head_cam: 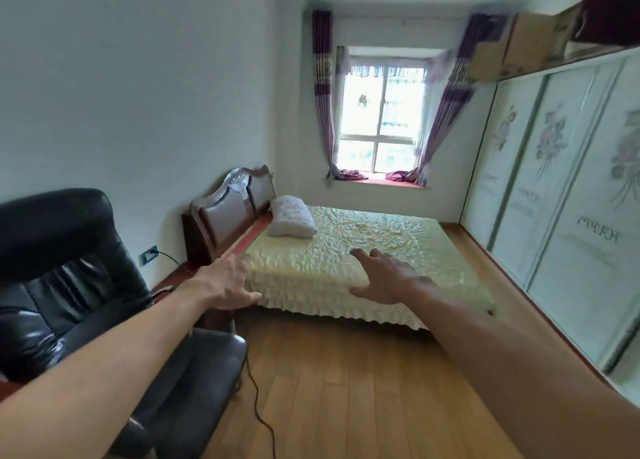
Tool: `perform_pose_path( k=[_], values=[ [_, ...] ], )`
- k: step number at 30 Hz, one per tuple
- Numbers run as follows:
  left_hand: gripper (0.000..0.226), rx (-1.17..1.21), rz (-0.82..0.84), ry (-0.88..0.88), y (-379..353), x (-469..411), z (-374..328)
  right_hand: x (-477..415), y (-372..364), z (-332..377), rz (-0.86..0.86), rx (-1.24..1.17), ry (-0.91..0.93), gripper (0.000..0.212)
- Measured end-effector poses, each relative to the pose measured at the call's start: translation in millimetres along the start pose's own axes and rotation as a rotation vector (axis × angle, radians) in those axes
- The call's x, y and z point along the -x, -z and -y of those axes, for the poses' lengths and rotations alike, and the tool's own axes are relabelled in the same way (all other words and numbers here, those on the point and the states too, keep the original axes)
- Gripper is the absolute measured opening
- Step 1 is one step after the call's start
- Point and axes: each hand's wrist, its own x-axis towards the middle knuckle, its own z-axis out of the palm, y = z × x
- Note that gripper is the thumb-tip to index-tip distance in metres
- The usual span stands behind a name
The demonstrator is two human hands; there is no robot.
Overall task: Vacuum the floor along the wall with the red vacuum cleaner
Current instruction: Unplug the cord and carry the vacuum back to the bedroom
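No red vacuum cleaner shows in the head view. My left hand (pixel 225 285) is stretched out in front of me with its fingers apart and nothing in it, over the near left corner of the bed. My right hand (pixel 384 280) is also held out, fingers spread and empty, above the bed's near edge. A thin black cord (pixel 258 399) runs across the wooden floor (pixel 346 389) from beside the black chair toward the bottom of the view. Another stretch of cord leads from a wall socket (pixel 149 254) on the left wall.
A black leather armchair (pixel 62 285) fills the left foreground against the white wall. A bed (pixel 346 250) with a pale yellow cover, a white pillow and a dark wooden headboard stands ahead. Sliding wardrobe doors (pixel 554 198) line the right side. A curtained window (pixel 381 119) is at the far end.
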Motion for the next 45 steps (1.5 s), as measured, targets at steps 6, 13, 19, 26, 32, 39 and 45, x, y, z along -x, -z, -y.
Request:
perform_pose_path(
  k=[6, 13, 19, 26, 32, 39, 45],
  values=[
    [0.094, -0.046, -0.057, -0.066, 36, -14, -37, 15, 32, -38, -0.024, 0.023, -0.040, 0.082],
    [0.100, -0.051, -0.046, -0.114, 41, -40, -111, 20, 44, -102, -0.016, 0.042, -0.045, 0.084],
    [0.093, -0.025, -0.100, -0.094, 48, -75, -181, -2, 57, -175, -0.027, 0.062, -0.010, 0.086],
    [0.098, -0.010, -0.095, -0.021, 55, -123, -251, -41, 64, -264, -0.036, 0.063, 0.035, 0.087],
    [0.095, -0.008, -0.073, 0.004, 57, -154, -285, -68, 52, -309, -0.042, 0.005, 0.061, 0.088],
    [0.096, -0.031, -0.053, 0.033, 52, -197, -294, -108, 43, -337, -0.040, -0.027, 0.081, 0.087],
    [0.097, -0.028, -0.023, 0.048, 43, -244, -295, -154, 34, -357, -0.034, -0.043, 0.105, 0.088]
  ],
)
